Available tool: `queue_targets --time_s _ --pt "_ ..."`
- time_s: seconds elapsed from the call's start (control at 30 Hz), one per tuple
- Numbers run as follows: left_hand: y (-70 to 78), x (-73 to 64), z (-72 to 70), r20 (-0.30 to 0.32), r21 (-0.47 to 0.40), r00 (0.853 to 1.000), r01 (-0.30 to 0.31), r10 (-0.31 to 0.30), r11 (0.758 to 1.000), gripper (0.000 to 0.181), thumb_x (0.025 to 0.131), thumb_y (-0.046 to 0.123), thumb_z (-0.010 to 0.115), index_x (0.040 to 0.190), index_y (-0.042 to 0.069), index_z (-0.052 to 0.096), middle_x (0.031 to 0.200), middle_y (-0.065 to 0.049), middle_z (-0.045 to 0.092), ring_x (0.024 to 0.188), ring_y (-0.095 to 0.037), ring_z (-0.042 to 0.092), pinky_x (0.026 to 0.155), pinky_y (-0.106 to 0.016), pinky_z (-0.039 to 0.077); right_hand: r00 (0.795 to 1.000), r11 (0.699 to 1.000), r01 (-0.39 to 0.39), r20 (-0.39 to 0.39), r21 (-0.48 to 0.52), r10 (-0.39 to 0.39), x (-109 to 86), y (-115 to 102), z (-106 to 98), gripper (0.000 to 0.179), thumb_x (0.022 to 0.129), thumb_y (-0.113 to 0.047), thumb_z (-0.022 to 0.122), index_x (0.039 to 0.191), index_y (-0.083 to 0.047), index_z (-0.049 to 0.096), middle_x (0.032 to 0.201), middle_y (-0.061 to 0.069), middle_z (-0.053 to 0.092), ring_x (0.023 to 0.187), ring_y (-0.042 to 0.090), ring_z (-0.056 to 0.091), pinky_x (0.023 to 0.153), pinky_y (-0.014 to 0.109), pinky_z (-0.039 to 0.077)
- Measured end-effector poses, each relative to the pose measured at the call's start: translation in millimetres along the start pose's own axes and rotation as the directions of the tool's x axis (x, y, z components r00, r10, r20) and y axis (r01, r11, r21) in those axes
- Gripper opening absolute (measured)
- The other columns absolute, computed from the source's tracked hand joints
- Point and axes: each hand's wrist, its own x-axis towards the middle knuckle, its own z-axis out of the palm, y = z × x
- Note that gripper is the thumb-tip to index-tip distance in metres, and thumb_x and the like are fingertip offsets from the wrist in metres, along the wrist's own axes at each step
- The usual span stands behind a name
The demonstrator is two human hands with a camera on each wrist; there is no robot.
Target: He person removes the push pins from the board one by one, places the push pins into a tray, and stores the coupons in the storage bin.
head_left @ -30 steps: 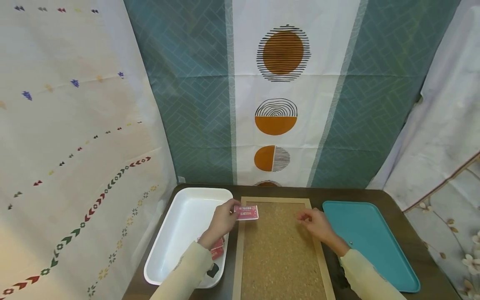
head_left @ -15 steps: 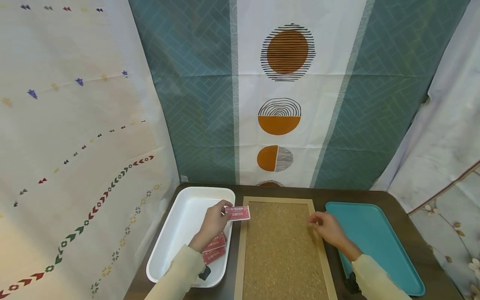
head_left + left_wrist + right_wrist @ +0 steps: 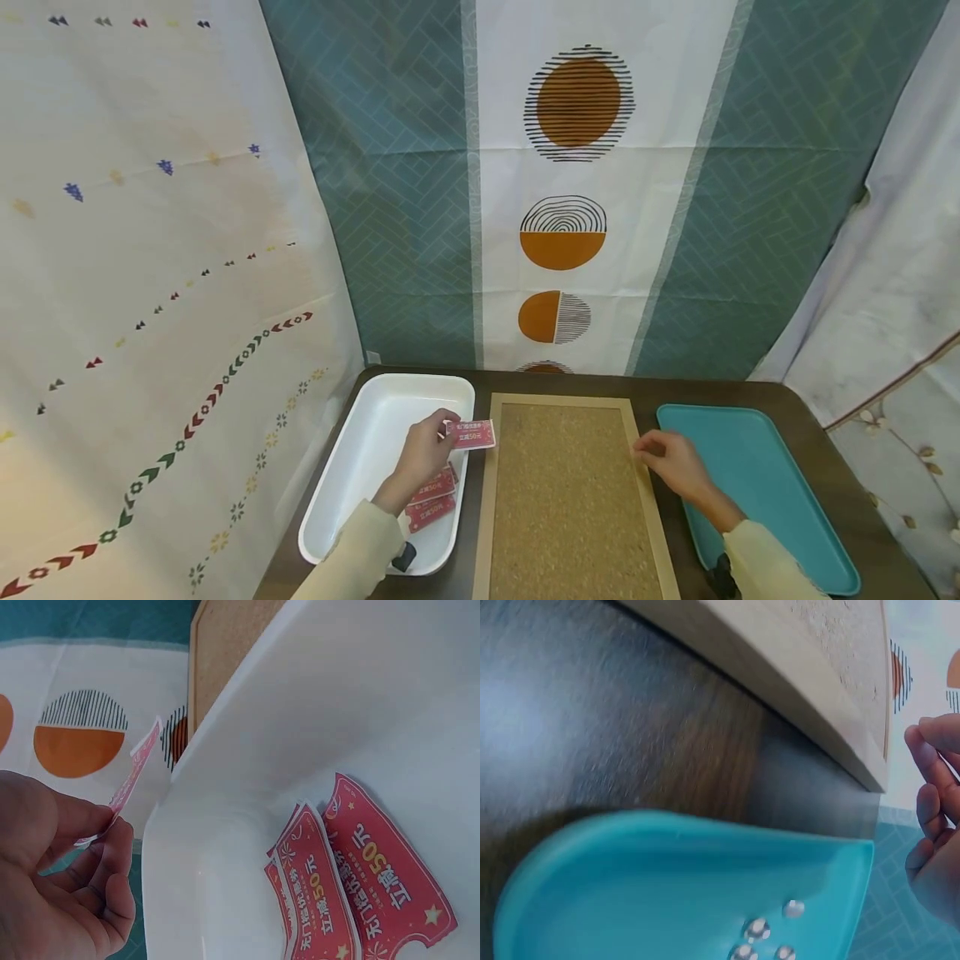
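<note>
In the head view my left hand pinches a pink-red paper coupon by its left end, above the right rim of the white tray. The left wrist view shows the coupon nearly edge-on between thumb and fingers. Several like red coupons lie overlapping in that tray. My right hand hovers between the cork board's right frame and the teal tray. In the right wrist view its thumb and forefinger tips meet, fingers curled; I cannot tell whether something small is between them.
A wood-framed cork board lies between the trays on the dark table. Several small shiny silver pieces sit in the teal tray. Patterned cloth hangs behind and at both sides.
My left hand has drawn the coupon left, off the cork board's left edge toward the white tray. My right hand has moved right and slightly down, away from the board toward the teal tray.
</note>
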Motion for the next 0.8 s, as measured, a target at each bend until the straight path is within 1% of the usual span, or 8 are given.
queue_targets --time_s 0.1,0.23,0.37,0.53,0.7,0.8 --pt "-1.6 -3.0 -1.4 -0.003 -0.010 1.000 0.013 -0.013 1.000 0.028 0.102 0.011 0.069 0.130 0.010 0.067 0.097 -0.004 0.069 0.074 -0.014 0.064 0.063 -0.026 0.057 1.000 1.000 -0.006 -0.008 -0.004 0.006 -2.0 2.9 -4.5 0.009 0.092 -0.001 0.077 0.099 -0.007 0.077 0.095 0.002 0.076 0.089 0.022 0.070 0.079 0.037 0.058" --pt "-5.0 -8.3 -4.3 -0.007 -0.016 1.000 0.015 -0.016 1.000 0.029 0.101 0.010 0.069 0.130 0.009 0.067 0.096 -0.005 0.070 0.074 -0.017 0.066 0.063 -0.026 0.057 1.000 1.000 -0.015 -0.010 -0.026 0.015 -7.3 7.8 -10.4 0.007 0.093 -0.004 0.078 0.099 -0.007 0.078 0.094 0.000 0.074 0.087 0.016 0.065 0.077 0.038 0.055" --pt "-9.8 -14.2 -10.2 -0.017 -0.002 1.000 0.016 -0.016 1.000 0.028 0.101 0.010 0.070 0.129 0.009 0.067 0.094 -0.004 0.069 0.072 -0.013 0.063 0.062 -0.025 0.054 0.999 0.998 -0.013 -0.033 -0.055 0.011 -12.9 15.2 -16.1 0.007 0.093 -0.006 0.078 0.100 -0.008 0.079 0.094 -0.001 0.074 0.086 0.012 0.063 0.076 0.036 0.052" --pt "-18.1 -19.2 -19.6 -0.038 0.025 0.999 0.022 -0.021 0.999 0.027 0.100 0.008 0.069 0.127 0.009 0.068 0.089 -0.002 0.067 0.069 -0.011 0.059 0.059 -0.024 0.050 0.998 0.996 -0.011 -0.057 -0.092 0.006 -19.8 25.7 -23.2 0.007 0.092 -0.007 0.079 0.098 -0.009 0.079 0.094 -0.001 0.075 0.086 0.014 0.066 0.077 0.036 0.053" --pt "-26.1 -23.6 -28.2 -0.063 0.021 0.998 0.027 -0.026 0.999 0.025 0.100 0.006 0.069 0.125 0.008 0.068 0.086 -0.001 0.065 0.066 -0.012 0.058 0.057 -0.024 0.048 0.997 0.993 -0.049 -0.070 -0.108 0.042 -26.6 31.3 -27.8 0.008 0.091 -0.007 0.080 0.098 -0.011 0.080 0.094 0.000 0.077 0.087 0.018 0.067 0.077 0.036 0.053" --pt "-32.2 -26.8 -31.1 -0.068 0.018 0.997 0.036 -0.034 0.999 0.025 0.100 0.006 0.068 0.125 0.007 0.068 0.085 -0.001 0.064 0.065 -0.012 0.058 0.055 -0.024 0.048 0.995 0.992 -0.068 -0.079 -0.104 0.060 -30.8 33.8 -29.3 0.008 0.091 -0.007 0.081 0.098 -0.011 0.081 0.094 0.000 0.078 0.086 0.015 0.067 0.076 0.035 0.052"
